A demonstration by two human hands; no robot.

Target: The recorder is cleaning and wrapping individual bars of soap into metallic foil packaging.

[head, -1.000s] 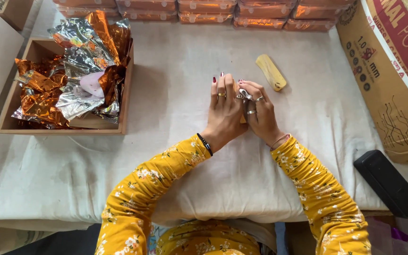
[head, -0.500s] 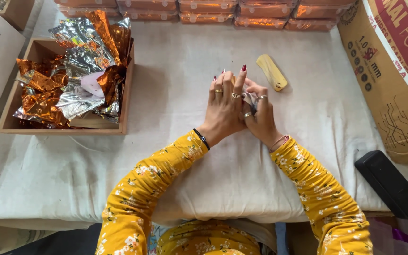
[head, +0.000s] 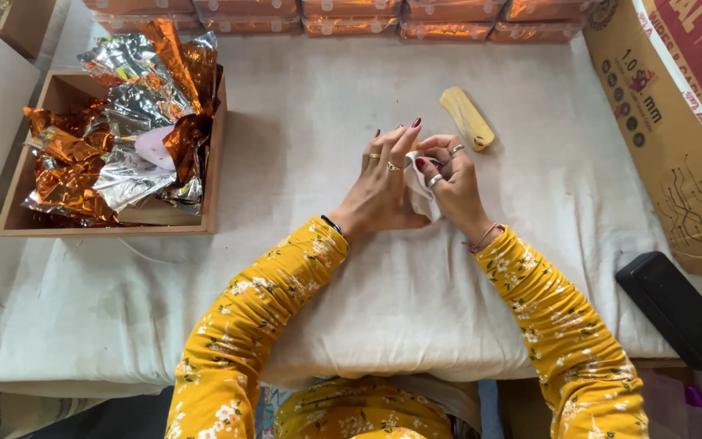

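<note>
Since the earlier frame both hands had shifted only slightly: the left fingers had straightened and lifted, and the small white piece [head: 421,183] had come more into view between the palms.

Nearest the camera, two yellow floral sleeves [head: 245,325] reached out over the white cloth [head: 367,309] that covered the counter. At 4 o'clock from the hands, near the counter's edge, lay a black rectangular case [head: 676,309].

At the middle, the left hand [head: 383,187] pressed flat against the white piece, fingers extended upward and not clenched. The right hand [head: 452,183] grasped the same piece from the other side, thumb and fingers pinched on it. The piece was held just above the cloth, between the two hands.

Just beyond, at 1 o'clock from the hands, a pale wooden stick [head: 466,118] lay on the cloth, near but apart from the right fingers. At 9 o'clock, well apart, a wooden tray [head: 213,162] held crumpled orange and silver foil [head: 115,138]. At 3 o'clock a cardboard box [head: 676,122] stood along the edge.

Farthest, at 12 o'clock, a row of orange wrapped packs [head: 351,16] lined the back.
</note>
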